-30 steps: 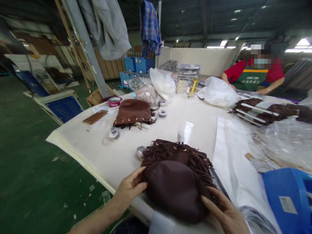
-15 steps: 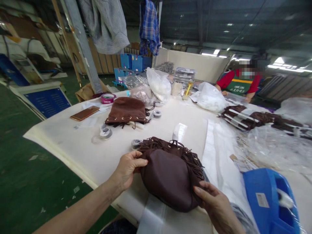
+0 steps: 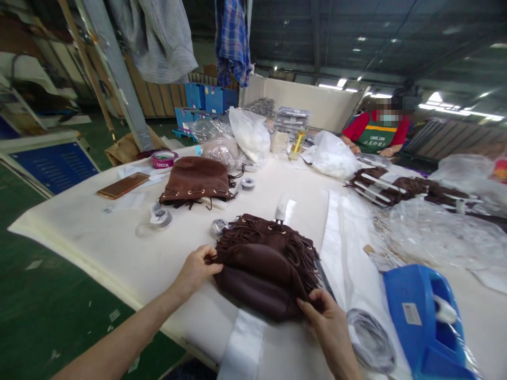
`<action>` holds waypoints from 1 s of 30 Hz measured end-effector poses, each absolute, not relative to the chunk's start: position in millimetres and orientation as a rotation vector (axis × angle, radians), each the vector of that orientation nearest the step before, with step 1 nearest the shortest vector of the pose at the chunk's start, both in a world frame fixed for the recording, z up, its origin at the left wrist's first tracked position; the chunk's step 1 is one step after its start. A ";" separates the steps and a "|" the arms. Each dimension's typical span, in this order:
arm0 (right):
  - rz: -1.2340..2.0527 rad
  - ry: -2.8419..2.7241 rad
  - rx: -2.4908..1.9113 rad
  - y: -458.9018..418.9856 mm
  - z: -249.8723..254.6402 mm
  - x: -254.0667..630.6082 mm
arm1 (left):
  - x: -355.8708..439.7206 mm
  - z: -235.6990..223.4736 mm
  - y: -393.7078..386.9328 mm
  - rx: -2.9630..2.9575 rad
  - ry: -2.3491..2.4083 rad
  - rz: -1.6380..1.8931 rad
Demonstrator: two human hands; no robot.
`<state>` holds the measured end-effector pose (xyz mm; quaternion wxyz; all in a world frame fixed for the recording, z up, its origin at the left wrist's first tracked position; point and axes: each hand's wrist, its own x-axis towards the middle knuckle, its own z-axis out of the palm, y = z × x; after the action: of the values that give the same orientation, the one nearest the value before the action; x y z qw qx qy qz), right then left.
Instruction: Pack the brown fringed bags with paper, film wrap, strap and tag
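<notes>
A dark brown fringed drawstring bag (image 3: 257, 269) lies on the white table in front of me, its smooth rounded base facing me and its eyelets at the far end. My left hand (image 3: 200, 269) pinches the left corner of the base between thumb and fingers. On the opposite corner, my right hand (image 3: 322, 311) grips the edge the same way. The base is creased across its middle. Just beyond the bag lies a clear plastic strip (image 3: 285, 209). A tape roll (image 3: 218, 227) sits against its left side.
A lighter brown bag (image 3: 196, 179), a phone (image 3: 122, 186) and purple tape (image 3: 164, 159) lie at left. A blue tape dispenser (image 3: 423, 316) and a grey coil (image 3: 370, 340) stand at right. Bundled brown bags (image 3: 380, 187) and plastic bags (image 3: 332, 155) lie farther back. A co-worker (image 3: 378, 132) is across the table.
The bag's rounded base has flattened and folded inward, with both hands still on its corners. My view has turned a little to the right.
</notes>
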<state>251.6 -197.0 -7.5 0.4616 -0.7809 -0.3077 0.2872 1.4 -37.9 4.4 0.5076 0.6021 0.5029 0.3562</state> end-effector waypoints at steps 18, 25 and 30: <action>-0.002 -1.209 -2.043 -187.3 -8.3 253.0 | 4.6 18.7 -22.6 1.465 0.786 0.583; 0.310 -1.287 -1.958 -198.0 4.3 259.5 | 8.0 27.5 -15.6 1.455 0.878 0.591; 0.319 -1.440 -1.892 -201.2 5.3 268.2 | 7.9 21.7 -15.9 1.470 1.005 0.606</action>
<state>268.2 -201.2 5.3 0.3628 -0.7350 -0.5593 0.1238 7.9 -15.9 21.7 0.5894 0.6313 0.4316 0.2603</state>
